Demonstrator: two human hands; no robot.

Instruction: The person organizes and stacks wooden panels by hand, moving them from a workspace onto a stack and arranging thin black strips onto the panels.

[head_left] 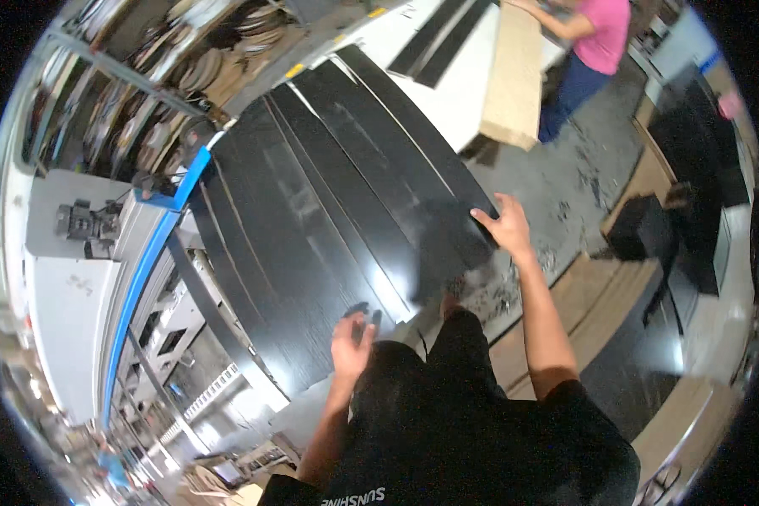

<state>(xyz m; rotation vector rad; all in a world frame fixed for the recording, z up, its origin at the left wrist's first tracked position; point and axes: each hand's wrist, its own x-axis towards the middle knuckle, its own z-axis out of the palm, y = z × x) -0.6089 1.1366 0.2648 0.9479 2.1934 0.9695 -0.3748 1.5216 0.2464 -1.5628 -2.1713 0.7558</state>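
Observation:
Long black panels (304, 211) lie side by side before me, with narrow pale gaps between several of them. At their near edge, my left hand (352, 346) hovers close to the dark surface. Its fingers are apart and nothing is in them. My right hand (506, 226) is at the near right corner of the rightmost panel (422, 143). Thumb and fingers are spread there, the thumb reaching over the panel's edge; whether it touches is hard to tell.
A blue-edged machine rail (135, 295) runs along the left. Shelves (143, 76) of stacked pieces stand behind it. A person in pink (603, 38) works beside a pale board stack (512, 76) at the far right. Brown boards (582, 304) lie to my right.

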